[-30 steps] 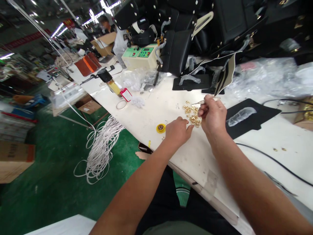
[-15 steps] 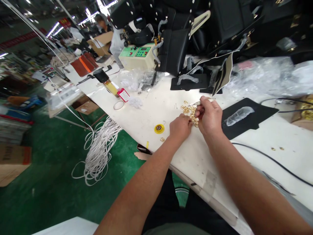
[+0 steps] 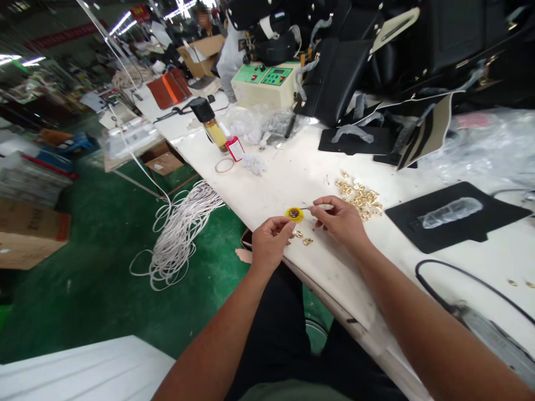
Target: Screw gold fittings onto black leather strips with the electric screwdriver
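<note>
My right hand (image 3: 340, 220) pinches a thin pen-like tool (image 3: 320, 208), whose tip reaches the yellow round dish (image 3: 295, 215) of small dark pieces. Just in front of that dish, my left hand (image 3: 271, 239) has thumb and fingers pinched together; whatever is between them is too small to make out. Two small gold buckles (image 3: 307, 241) lie on the white table (image 3: 267, 192) between the hands. Behind my right hand is a loose pile of gold metal fittings (image 3: 363, 199). A black panel (image 3: 434, 223) with a plastic-wrapped handle lies to the right.
A black-capped bottle (image 3: 214, 131), a red bottle (image 3: 234, 149) and a tape ring (image 3: 224, 165) stand or lie at the left. Behind are a green-topped machine (image 3: 265, 86) and black bags (image 3: 334, 72). A black cable (image 3: 468, 274) curves at the right. A person sits far back.
Both hands have moved from the gold pile to the yellow dish, nearer the table's front edge. The tool in my right hand now points into the dish. The camera view has shifted.
</note>
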`<state>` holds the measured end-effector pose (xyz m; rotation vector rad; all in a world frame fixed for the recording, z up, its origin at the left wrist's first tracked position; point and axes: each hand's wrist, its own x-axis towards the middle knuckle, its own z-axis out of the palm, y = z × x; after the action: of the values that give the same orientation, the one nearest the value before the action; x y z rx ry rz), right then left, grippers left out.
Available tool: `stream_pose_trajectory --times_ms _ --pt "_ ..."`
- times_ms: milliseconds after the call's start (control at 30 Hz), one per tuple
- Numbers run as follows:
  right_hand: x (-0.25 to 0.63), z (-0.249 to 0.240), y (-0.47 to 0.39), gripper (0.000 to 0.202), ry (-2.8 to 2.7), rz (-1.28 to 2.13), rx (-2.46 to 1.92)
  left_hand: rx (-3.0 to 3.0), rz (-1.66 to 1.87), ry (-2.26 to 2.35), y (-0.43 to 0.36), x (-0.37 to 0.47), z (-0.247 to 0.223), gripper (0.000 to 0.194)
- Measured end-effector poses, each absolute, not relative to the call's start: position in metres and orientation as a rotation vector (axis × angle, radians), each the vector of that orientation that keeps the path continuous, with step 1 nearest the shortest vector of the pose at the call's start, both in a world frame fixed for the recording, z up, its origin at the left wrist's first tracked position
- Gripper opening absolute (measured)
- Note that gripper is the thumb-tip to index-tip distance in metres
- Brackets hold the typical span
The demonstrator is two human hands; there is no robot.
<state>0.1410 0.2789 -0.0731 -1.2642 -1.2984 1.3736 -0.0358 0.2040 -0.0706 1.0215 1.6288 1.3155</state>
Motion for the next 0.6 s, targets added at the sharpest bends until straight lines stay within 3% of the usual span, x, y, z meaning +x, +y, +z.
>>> stream_pose_trajectory --times_ms 267,600 --pt "0.13 -0.086 0.273 0.043 -1.424 1.292 -1.381 1.523 1.195 1.884 0.209 -0.056 -0.085 0.012" --pt "0.124 -0.089 0.272 0.032 -1.647 1.067 -1.332 1.825 1.149 1.832 0.207 -0.054 -0.097 0.013"
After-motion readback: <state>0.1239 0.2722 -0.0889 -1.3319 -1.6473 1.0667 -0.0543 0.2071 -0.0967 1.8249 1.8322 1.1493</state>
